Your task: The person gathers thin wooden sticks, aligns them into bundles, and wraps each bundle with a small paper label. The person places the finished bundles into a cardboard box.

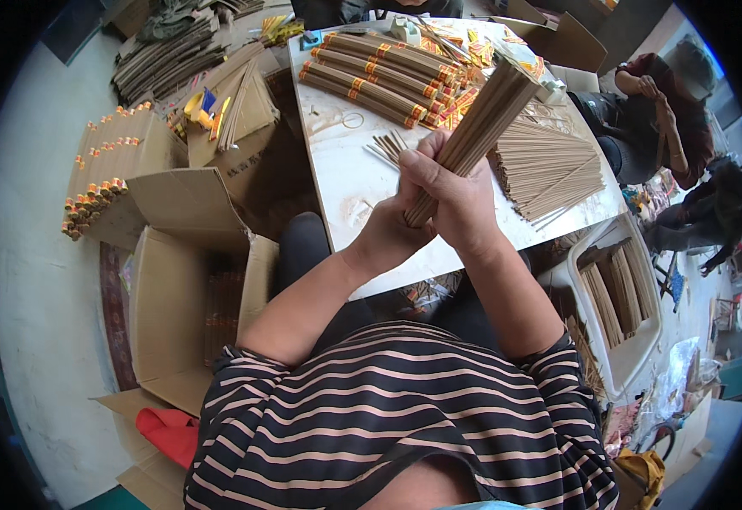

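A thick bundle of brown incense sticks [485,119] is held up at a slant over the white table [345,191], its top leaning to the right. My left hand [390,228] is closed round its lower end. My right hand [457,197] wraps the same bundle just above, its thumb lying across the front. Beside my hands on the right, a fanned pile of loose incense sticks [549,170] lies on the table. A few short stick ends [385,147] poke out to the left of my hands.
Finished bundles [371,76] with red and yellow labels are stacked at the table's far side. An open carton [180,314] stands at my left, near more stacked bundles [99,178]. A white tub [621,340] of sticks is at my right. Another person [664,110] sits beyond.
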Demonstrator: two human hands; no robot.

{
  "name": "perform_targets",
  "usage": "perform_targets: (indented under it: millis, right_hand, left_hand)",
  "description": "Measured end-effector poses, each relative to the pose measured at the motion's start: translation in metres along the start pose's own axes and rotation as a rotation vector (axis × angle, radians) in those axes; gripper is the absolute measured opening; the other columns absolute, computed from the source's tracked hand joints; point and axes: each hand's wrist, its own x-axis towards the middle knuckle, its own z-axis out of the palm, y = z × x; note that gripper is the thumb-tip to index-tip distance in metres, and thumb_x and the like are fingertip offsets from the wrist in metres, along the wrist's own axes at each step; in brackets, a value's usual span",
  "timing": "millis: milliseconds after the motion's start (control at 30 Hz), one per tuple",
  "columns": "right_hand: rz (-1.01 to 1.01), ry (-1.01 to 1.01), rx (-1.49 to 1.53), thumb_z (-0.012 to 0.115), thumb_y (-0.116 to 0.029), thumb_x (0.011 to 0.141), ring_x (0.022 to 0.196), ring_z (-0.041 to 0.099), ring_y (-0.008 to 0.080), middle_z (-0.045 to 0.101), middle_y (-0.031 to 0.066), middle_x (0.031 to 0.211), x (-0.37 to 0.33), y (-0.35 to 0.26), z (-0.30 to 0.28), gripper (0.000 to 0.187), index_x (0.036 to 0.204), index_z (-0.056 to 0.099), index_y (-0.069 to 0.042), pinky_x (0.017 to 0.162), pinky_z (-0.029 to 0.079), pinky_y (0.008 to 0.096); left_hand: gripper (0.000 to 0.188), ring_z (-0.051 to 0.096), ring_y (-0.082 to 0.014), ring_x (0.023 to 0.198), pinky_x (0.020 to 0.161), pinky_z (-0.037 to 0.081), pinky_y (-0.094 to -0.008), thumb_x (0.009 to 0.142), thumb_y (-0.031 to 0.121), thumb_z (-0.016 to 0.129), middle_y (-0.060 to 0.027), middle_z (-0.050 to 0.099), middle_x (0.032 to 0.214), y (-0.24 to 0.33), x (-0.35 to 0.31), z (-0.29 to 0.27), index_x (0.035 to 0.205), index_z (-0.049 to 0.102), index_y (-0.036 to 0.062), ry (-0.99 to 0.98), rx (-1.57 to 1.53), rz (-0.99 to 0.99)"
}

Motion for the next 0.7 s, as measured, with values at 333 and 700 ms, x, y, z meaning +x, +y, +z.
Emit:
perform_targets:
  millis: [333,700]
  right_hand:
    - [-0.121,0.062,-0.341,0.060,0.001,0.078,0.048,0.046,0.0083,0.050,0.0043,0.060,-0.006,0.046,0.001,0.021,0.065,0.043,-0.004,0.043,0.037,0.0227]
    - [-0.108,0.330,0.231,0.057,-0.003,0.079,0.037,0.036,0.0099,0.040,0.0017,0.048,0.014,0.025,0.006,0.025,0.061,0.040,-0.008,0.037,0.032,0.0249]
  left_hand:
    - [0.022,0.054,-0.0149,0.088,0.079,0.046,-0.0277,0.081,0.004,0.063,-0.0059,0.056,0.096,-0.054,0.020,0.001,0.102,0.055,0.0013,-0.044,-0.160,0.295]
    - [0.029,0.060,-0.0351,0.085,0.070,0.049,-0.0375,0.073,0.015,0.068,-0.0165,0.062,0.088,-0.016,0.013,0.008,0.096,0.053,0.0035,0.248,0.265,0.061]
